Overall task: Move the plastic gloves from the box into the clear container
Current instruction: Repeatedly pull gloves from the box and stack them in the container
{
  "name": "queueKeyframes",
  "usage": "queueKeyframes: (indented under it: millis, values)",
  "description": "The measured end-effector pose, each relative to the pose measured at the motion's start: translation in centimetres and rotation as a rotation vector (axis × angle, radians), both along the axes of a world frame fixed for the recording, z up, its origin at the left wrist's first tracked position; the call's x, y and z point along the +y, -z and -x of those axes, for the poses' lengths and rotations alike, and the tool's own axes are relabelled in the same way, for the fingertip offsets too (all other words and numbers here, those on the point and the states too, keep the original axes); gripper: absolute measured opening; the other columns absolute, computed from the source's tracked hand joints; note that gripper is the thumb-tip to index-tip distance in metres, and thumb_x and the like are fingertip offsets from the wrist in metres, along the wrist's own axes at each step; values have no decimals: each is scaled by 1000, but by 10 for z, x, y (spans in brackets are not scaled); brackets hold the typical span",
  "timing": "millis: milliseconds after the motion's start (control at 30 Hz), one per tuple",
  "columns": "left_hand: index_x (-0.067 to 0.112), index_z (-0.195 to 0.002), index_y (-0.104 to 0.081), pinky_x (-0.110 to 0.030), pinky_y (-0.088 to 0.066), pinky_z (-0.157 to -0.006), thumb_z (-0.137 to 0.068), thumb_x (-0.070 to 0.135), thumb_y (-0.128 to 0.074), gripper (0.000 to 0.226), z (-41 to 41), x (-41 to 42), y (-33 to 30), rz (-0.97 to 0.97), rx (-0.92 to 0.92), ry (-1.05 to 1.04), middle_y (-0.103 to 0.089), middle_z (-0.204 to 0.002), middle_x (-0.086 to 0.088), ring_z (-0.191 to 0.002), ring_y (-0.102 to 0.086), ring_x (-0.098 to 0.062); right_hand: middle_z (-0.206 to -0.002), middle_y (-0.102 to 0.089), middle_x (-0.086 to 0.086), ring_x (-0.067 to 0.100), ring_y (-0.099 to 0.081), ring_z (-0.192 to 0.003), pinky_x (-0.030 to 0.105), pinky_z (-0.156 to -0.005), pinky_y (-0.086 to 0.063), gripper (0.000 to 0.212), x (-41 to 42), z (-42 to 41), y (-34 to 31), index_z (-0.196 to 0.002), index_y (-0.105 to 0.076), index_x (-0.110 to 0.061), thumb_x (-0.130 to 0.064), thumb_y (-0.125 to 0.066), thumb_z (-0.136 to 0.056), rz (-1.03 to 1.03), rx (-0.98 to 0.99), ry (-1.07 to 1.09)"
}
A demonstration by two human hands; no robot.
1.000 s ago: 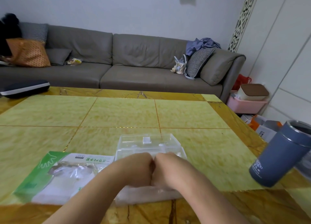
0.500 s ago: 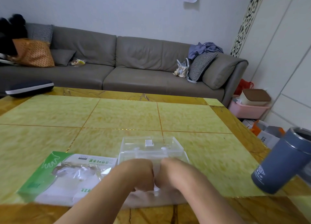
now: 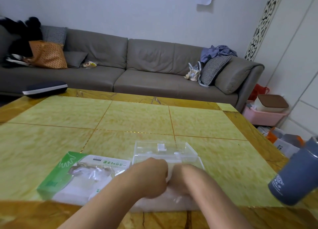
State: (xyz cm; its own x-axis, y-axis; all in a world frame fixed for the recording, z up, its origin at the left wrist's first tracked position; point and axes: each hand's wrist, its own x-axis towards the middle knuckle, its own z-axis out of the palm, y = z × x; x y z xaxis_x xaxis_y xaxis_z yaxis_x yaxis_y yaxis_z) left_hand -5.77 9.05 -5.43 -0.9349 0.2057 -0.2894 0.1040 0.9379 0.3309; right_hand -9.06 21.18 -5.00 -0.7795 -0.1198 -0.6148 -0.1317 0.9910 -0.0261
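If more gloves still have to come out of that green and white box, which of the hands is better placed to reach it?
Probably the left hand. The box lies directly beside it, left of the clear container, while the right hand would have to cross over. Both hands are together over the container now.

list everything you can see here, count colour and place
glove box: 1, green and white, table near left, torn open on top
clear container: 1, transparent, table near centre, lid raised
plastic gloves: a wad, whitish, in the container between the hands
tumbler: 1, grey-blue, table right edge
table: 1, yellow-green tiled
sofa: 1, grey, behind the table
pink bin: 1, floor right
left hand: over the container, fingers hidden
right hand: beside it, fingers hidden
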Motion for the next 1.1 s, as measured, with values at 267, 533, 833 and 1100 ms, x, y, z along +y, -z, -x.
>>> queueKeyframes:
  millis: [267, 533, 833, 1100]
  values:
    - [32, -99, -68, -34, -60, -69, -99, 21, -59, 15, -34, -95, -19, -316, 506, -388, -69, -83, 15, -73, -68, -7, -86, -53, -4, 26, -63, -90, 32, -72, -47, 15, -13, -39, -26, -94, -56, -22, -11, -47, -91, 181, 615, -21]
    - [40, -97, -72, -16, -50, -74, -94, 32, -69, 9, -52, -161, 12, -203, 416, -403, -68, -90, 21, -84, -62, 4, -91, -61, 0, 25, -55, -92, 34, -92, -46, 35, -71, -79, 17, -92, -70, -16, -18, -42, -70, 511, 800, -613]
    - [38, -82, -73, -30, -60, -73, -87, 25, -75, 14, -47, -165, 20, -84, 353, -324, -67, -80, 24, -80, -63, 5, -90, -66, -10, 17, -62, -89, 24, -78, -54, 41, -85, -85, 40, -84, -75, -26, -27, -38, -67, 564, 747, -657]
    - [32, -84, -58, -38, -55, -68, -98, 15, -60, 22, -44, -161, 24, -119, 505, -373, -57, -87, 16, -76, -57, -5, -113, -61, -12, 16, -56, -113, 24, -84, -49, 40, -81, -85, 36, -106, -73, -24, -19, -50, -74, 510, 665, -654]
